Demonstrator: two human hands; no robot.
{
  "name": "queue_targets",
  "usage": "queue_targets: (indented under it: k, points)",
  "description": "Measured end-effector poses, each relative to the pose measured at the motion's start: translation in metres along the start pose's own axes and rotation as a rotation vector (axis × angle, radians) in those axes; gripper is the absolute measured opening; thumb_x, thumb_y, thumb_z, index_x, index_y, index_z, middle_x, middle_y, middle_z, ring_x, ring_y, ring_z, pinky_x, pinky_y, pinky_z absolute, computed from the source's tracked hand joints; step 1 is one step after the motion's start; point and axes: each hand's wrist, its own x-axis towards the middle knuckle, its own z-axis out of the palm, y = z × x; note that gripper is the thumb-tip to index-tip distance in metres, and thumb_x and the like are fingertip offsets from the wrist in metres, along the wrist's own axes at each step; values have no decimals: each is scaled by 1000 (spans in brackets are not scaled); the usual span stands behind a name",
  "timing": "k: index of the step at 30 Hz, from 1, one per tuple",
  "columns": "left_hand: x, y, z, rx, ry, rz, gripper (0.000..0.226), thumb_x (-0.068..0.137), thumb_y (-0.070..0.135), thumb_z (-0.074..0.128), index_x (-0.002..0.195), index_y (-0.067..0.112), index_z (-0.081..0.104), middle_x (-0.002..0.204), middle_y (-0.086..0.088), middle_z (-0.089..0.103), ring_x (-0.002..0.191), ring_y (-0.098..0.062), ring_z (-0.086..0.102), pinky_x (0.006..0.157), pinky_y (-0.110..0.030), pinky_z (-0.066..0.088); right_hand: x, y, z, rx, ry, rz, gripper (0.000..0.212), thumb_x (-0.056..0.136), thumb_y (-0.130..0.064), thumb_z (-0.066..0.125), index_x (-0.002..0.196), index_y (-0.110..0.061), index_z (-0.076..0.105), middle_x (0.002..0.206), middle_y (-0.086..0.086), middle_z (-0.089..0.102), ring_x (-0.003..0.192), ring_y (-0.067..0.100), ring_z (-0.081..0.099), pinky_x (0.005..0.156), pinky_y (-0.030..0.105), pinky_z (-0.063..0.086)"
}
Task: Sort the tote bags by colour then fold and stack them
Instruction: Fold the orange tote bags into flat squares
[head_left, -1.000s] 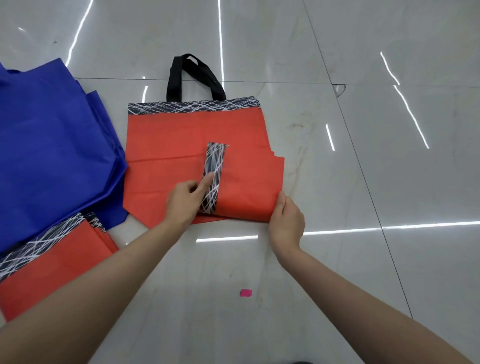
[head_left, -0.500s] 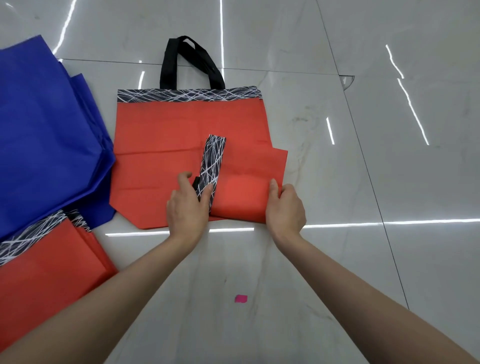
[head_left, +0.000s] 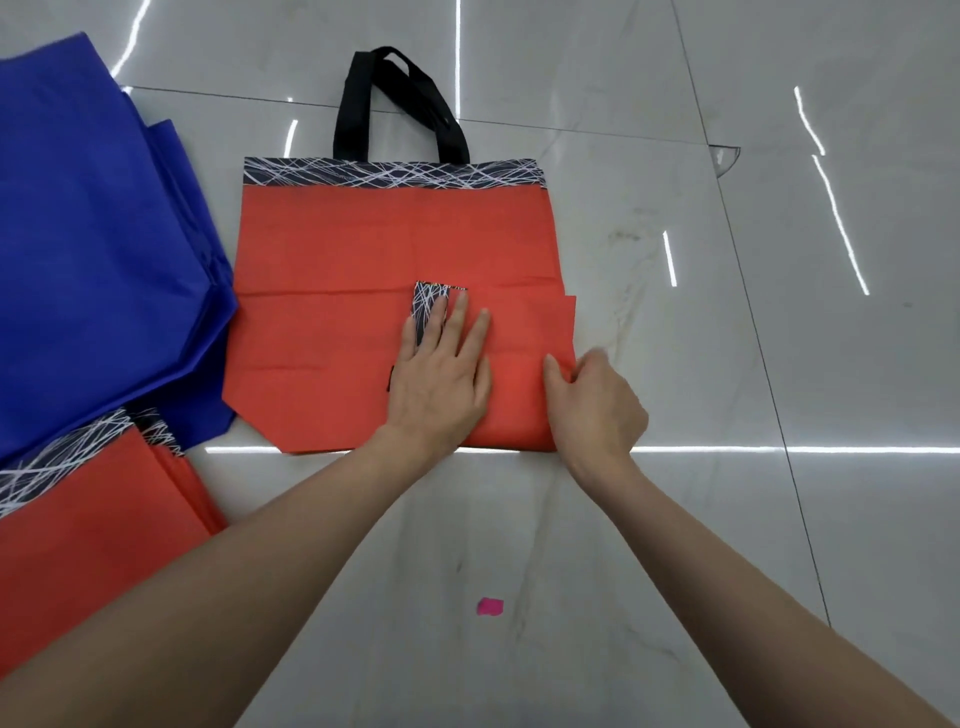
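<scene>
Orange folded bag (head_left: 519, 374) – long axis away, trim leftward – under left hand (head_left: 441, 384).

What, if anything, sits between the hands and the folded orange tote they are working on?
Nothing visible. The left hand lies flat on the folded orange tote, its fingers on the patterned trim, and the right hand grips its right edge; both touch the fabric directly.

A small pink scrap (head_left: 490, 606) lies on a glossy, pale marble-tile floor (head_left: 779, 519), where thin dark grout lines cross beneath streaks of reflected light.
</scene>
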Motion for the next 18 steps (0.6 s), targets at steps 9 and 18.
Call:
queue_targets:
  k: [9, 18]
  points:
    - [0, -8, 14, -29, 101, 8, 49, 94, 26, 28, 138, 10, 44, 148, -10, 38, 138, -27, 32, 110, -48, 24, 13, -22, 44, -57, 154, -629, 54, 93, -26, 27, 140, -4, 43, 147, 13, 40, 137, 26, 38, 111, 44, 28]
    - [-24, -16, 11, 22, 62, -15, 62, 91, 44, 31, 145, 15, 36, 152, -20, 23, 142, -33, 20, 109, -47, 25, 16, -20, 50, -60, 133, -588, 56, 94, -32, 26, 143, -9, 40, 150, 9, 36, 139, 24, 33, 113, 40, 20]
